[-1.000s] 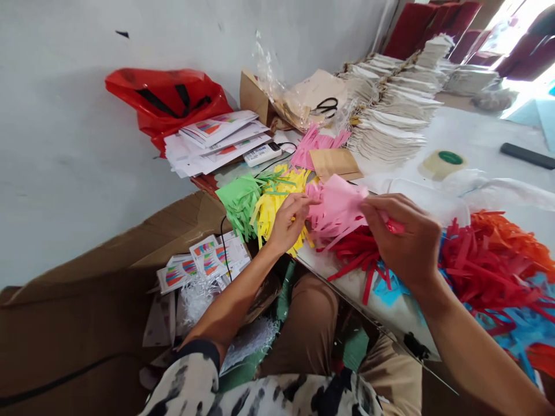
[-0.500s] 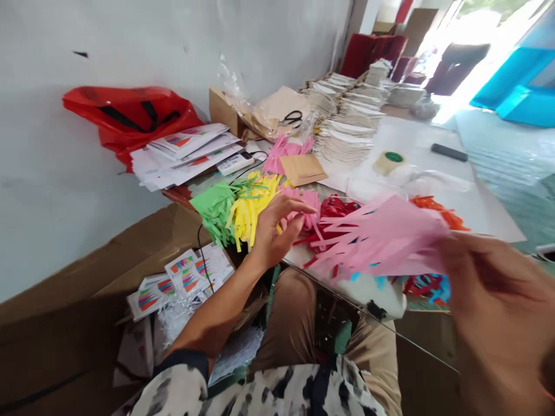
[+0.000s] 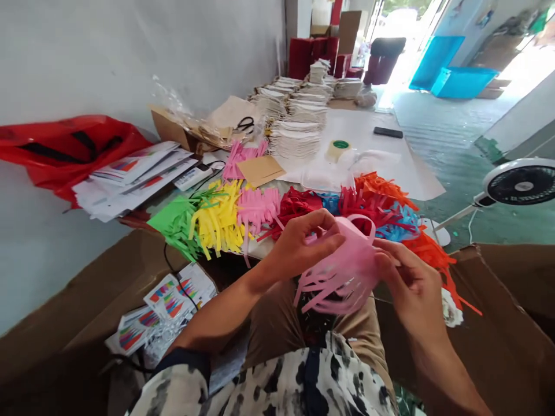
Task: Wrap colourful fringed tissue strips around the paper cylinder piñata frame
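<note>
Between my two hands hangs a pink fringed paper tassel sheet [image 3: 342, 271], its cut strips pointing down over my lap. My left hand [image 3: 310, 237] pinches its upper left edge between thumb and fingers. On the other side, my right hand [image 3: 405, 271] grips the right edge, thumb and forefinger pressed together. One pink strip loops up above the top edge. Behind, along the table edge, lie fringed paper bundles: green [image 3: 176, 225], yellow [image 3: 219, 219], pink [image 3: 260, 207], red [image 3: 299, 207] and orange [image 3: 381, 188].
Brown envelope stacks [image 3: 299, 133] stand at the back, near a tape roll [image 3: 338, 150], a black phone [image 3: 388, 133] and scissors [image 3: 245, 124]. At left are a red bag [image 3: 78, 144] and printed sheets [image 3: 139, 173]. A fan [image 3: 520, 185] stands right. Cardboard boxes [image 3: 130, 266] flank my legs.
My right hand has brought the pink fringed sheet leftward and down in front of me. My left hand, empty before, now grips it too. The view has turned right, showing the fan.
</note>
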Demonstrator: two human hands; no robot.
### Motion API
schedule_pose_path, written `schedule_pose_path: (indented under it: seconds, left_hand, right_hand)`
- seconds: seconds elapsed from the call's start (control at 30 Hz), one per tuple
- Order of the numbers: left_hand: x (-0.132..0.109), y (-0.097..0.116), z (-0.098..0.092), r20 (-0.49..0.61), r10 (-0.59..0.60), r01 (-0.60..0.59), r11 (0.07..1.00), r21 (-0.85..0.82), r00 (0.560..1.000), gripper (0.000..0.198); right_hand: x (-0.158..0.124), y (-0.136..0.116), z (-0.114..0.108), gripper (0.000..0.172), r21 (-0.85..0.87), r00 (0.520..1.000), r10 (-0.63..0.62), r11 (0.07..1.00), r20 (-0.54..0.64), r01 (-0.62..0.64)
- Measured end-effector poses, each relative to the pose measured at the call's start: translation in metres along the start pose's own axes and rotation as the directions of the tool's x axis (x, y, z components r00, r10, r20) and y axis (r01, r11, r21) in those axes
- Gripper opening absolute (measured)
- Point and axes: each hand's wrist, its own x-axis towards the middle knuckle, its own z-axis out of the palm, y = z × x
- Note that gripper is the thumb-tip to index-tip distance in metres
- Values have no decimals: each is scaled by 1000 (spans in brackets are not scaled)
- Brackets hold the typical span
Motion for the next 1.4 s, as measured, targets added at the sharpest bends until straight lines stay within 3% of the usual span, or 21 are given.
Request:
schedule_pose_path:
  seconds: [0.07,0.13,0.2,0.23,0.27,0.33,0.4,0.43,0.5,0.57,0.6,0.67,0.77,0.87,0.93,1.0,1.1,1.2,1.3,1.4]
  left_hand:
    - [2,2,5,137,-110,124,987,-98,984,20]
    - [5,1,11,272,-196,234,966,-113,942,18]
    - [6,-1,19,411,-234,277,960,-47,881,13]
    - [6,-3,24,486,-239,273,962,1,841,11]
    - [5,-5,29,556,-238,260,965,40,797,11]
    - [4,-8,37,665,-238,246,966,83,708,12]
    - [1,-11,41,714,-247,268,960,87,655,13]
    - [0,-12,41,723,-262,292,953,86,639,14]
    - [0,-16,37,740,-325,389,917,92,590,18]
    - [2,-21,27,745,-416,500,857,127,522,26]
    - [5,-25,21,730,-453,524,838,153,512,30]
    - [12,-32,10,661,-489,481,850,215,569,32]
    - [23,-45,-3,498,-456,251,870,424,737,25]
    - [23,-59,0,335,-270,-42,720,692,902,30]
    - [16,-69,9,310,-88,-193,617,763,947,32]
    - [5,-79,22,372,14,-305,601,739,928,26]
    - [-12,-96,38,533,27,-420,649,634,846,19]
    - [-23,-110,45,619,6,-465,665,584,786,37]
    - [-29,-116,48,618,-12,-471,638,610,786,60]
    - [-36,-117,52,591,-30,-467,580,667,806,60]
  right_hand:
    - [-10,17,-10,45,113,982,174,977,69,-181]
    - [-21,31,-21,48,105,961,275,957,-14,-272]
    - [-31,37,-31,46,13,955,228,973,-188,-230]
    - [-35,37,-34,48,-25,965,160,985,-208,-169]
    - [-38,36,-37,52,-33,983,96,994,-154,-103]
    - [-43,33,-38,59,57,992,27,998,121,-34]
    - [-46,33,-36,55,167,915,38,979,401,-114]
    - [-47,35,-34,51,195,871,64,964,487,-180]
    - [-48,43,-31,44,222,814,146,922,562,-318]
    - [-46,53,-29,45,233,793,242,872,559,-430]
    - [-43,58,-28,47,226,795,286,859,535,-460]
    - [-34,66,-27,47,170,814,341,870,470,-463]
    - [-15,76,-23,39,-13,865,356,926,353,-376]
    - [1,87,-17,26,-280,914,324,926,243,-254]
    - [7,93,-15,21,-457,929,298,873,219,-172]
    - [9,96,-13,23,-588,929,298,800,221,-117]
    - [6,91,-12,27,-705,928,297,707,226,-55]
    - [2,84,-18,33,-777,940,245,628,238,34]
    - [-4,85,-41,49,-830,943,182,540,278,140]
    - [-10,88,-77,59,-806,915,151,540,374,241]
